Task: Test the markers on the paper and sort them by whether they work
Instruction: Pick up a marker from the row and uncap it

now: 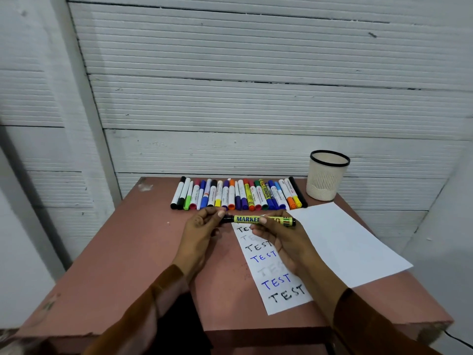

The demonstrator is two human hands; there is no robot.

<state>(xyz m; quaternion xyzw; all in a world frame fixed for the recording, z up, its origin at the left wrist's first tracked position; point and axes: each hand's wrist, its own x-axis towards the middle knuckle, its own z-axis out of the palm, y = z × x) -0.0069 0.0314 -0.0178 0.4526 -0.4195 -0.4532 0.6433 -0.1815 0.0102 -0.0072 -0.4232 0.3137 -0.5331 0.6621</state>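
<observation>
Yellow marker (258, 219) in both hands, over paper (345, 242)

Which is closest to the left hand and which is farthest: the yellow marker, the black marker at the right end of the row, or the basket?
From the left hand, in the head view:
1. The yellow marker, held in its fingers, and in the right hand too.
2. The black marker, at the row's right end, farther back.
3. The basket, at the table's back right corner.
</observation>
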